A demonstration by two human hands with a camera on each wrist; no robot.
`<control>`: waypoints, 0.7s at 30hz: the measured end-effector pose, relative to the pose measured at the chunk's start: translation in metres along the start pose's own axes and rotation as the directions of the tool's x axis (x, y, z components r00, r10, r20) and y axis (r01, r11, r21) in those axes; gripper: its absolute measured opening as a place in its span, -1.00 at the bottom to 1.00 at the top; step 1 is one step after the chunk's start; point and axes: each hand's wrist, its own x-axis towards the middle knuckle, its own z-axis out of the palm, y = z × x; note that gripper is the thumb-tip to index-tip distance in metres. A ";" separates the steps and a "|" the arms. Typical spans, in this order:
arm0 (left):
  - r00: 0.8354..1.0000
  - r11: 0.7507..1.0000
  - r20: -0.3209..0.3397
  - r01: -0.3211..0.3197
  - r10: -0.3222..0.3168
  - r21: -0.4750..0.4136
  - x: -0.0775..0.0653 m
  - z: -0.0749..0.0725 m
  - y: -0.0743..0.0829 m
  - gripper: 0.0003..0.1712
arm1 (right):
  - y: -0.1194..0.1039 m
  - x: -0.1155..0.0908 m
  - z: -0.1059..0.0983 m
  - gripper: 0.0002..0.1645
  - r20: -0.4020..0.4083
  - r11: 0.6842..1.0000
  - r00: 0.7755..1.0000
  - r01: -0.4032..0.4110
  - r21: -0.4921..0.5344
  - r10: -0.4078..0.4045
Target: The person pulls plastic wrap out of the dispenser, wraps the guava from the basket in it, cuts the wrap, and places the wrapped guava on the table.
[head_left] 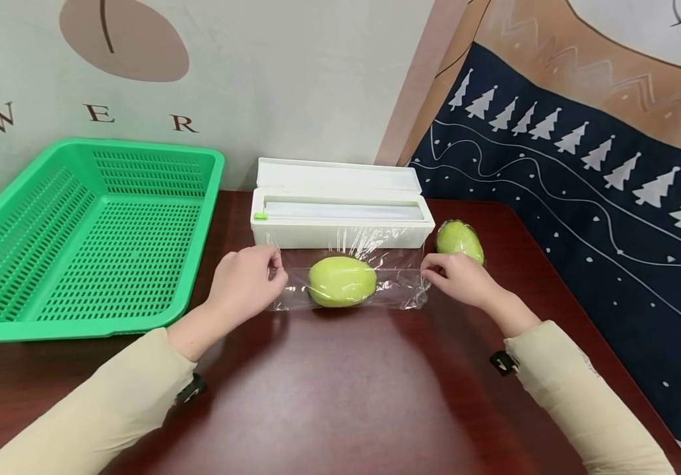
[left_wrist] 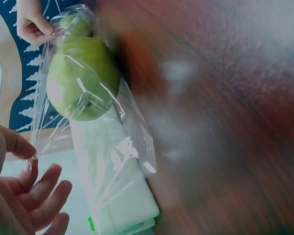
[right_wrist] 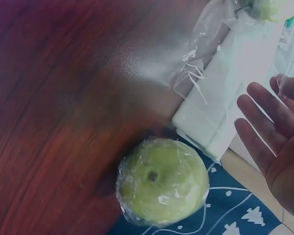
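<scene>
Ct: 2 fruits; 2 hands; 1 spread film sheet; 1 bskt; 1 box; 1 tbl; 2 sleeves; 2 straps.

Looks fwd & down from head ht., farthest back, over glossy reddish-brown wooden table. On L wrist, sits close, turned sideways, facing oval green fruit. On R wrist, likewise near, faces rounded green film-wrapped fruit; shares w/ L view long white plastic box.
</scene>
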 end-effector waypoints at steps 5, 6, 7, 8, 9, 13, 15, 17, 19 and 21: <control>0.998 0.998 -0.034 0.061 -0.059 0.035 0.009 0.008 -0.002 -0.88 | 0.003 0.011 0.007 -0.92 -0.029 0.997 0.997 -0.078 -0.014 0.077; 0.997 0.996 -0.031 0.073 -0.072 0.040 0.011 0.010 -0.002 -0.88 | 0.003 0.013 0.009 -0.92 -0.035 0.996 0.996 -0.089 -0.022 0.088; 0.996 0.995 -0.027 0.084 -0.083 0.045 0.012 0.011 -0.002 -0.88 | 0.004 0.015 0.011 -0.90 -0.040 0.995 0.994 -0.098 -0.030 0.097; 0.996 0.994 -0.025 0.091 -0.090 0.053 0.014 0.013 -0.003 -0.89 | 0.004 0.017 0.013 -0.90 -0.041 0.994 0.994 -0.108 -0.036 0.106; 0.995 0.993 -0.023 0.096 -0.095 0.061 0.016 0.014 -0.003 -0.89 | 0.005 0.018 0.015 -0.89 -0.040 0.993 0.993 -0.114 -0.041 0.112; 0.994 0.990 -0.012 0.110 -0.110 0.089 0.020 0.019 -0.005 -0.87 | 0.007 0.023 0.022 -0.88 -0.027 0.990 0.991 -0.131 -0.059 0.130; 0.993 0.988 -0.001 0.115 -0.116 0.107 0.022 0.021 -0.006 -0.86 | 0.008 0.025 0.024 -0.87 -0.028 0.990 0.991 -0.131 -0.059 0.130; 0.993 0.986 0.013 0.115 -0.117 0.123 0.024 0.023 -0.006 -0.88 | 0.007 0.027 0.026 -0.87 -0.038 0.990 0.991 -0.127 -0.055 0.125; 0.993 0.984 0.022 0.108 -0.112 0.144 0.025 0.024 -0.006 -0.92 | 0.007 0.029 0.028 -0.88 -0.048 0.992 0.992 -0.117 -0.045 0.115; 0.994 0.980 0.028 0.098 -0.104 0.173 0.026 0.026 -0.006 -0.95 | 0.007 0.032 0.031 -0.89 -0.057 0.994 0.993 -0.105 -0.039 0.102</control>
